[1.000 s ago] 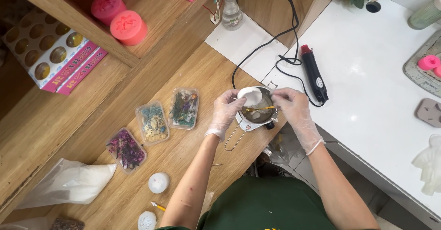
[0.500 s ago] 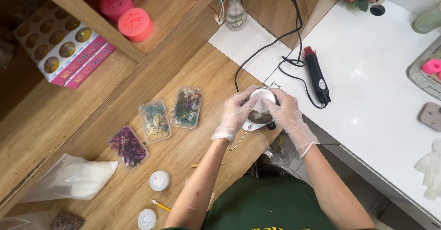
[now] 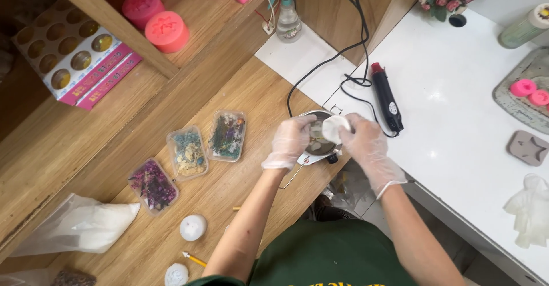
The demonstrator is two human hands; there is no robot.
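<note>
A wooden bench met a white counter under even, soft light.

The wooden bench (image 3: 240,97) ran diagonally, its pale grain showing in long boards, and a wooden shelf (image 3: 108,32) crossed above its upper left with a lower wooden surface beneath it. A white counter (image 3: 457,126) adjoined on the right, glossy enough to carry a faint bright reflection. A wooden panel (image 3: 372,6) stood upright where the two surfaces met at the top. A narrow dark gap showed below between the bench and the counter; the floor there was too dim to make out.
</note>
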